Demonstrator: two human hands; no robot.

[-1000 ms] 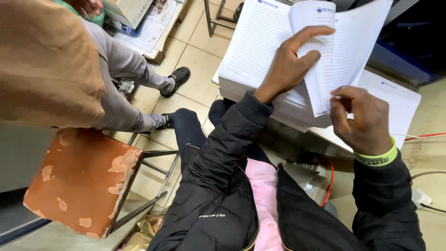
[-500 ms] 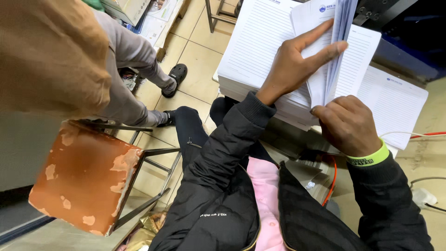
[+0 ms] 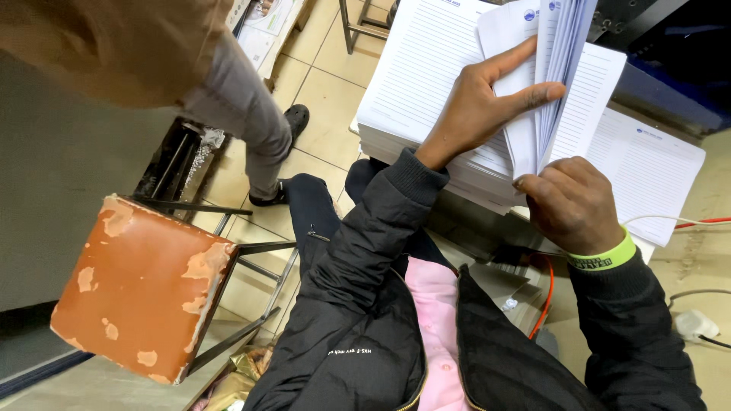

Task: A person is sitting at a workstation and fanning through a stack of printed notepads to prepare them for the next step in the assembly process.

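— Fanning a sheaf of lined sheets (image 3: 562, 53), the left hand (image 3: 480, 99) spreads flat, fingers (image 3: 533, 95) open, thumb and forefinger pressed against the upright bundle. Where does the right hand sit?

— Right hand (image 3: 571, 202), green wristband (image 3: 605, 257) at the wrist, closes around the sheaf's lower edge, gripping it from below. The bundle stands between both hands, above the stack of printed pages (image 3: 426, 84).

— And the surroundings?

— A worn orange stool (image 3: 133, 293) stands at the person's left; another person's grey-trousered leg (image 3: 244, 125) is planted on the tiled floor (image 3: 324, 91) beside the stack.
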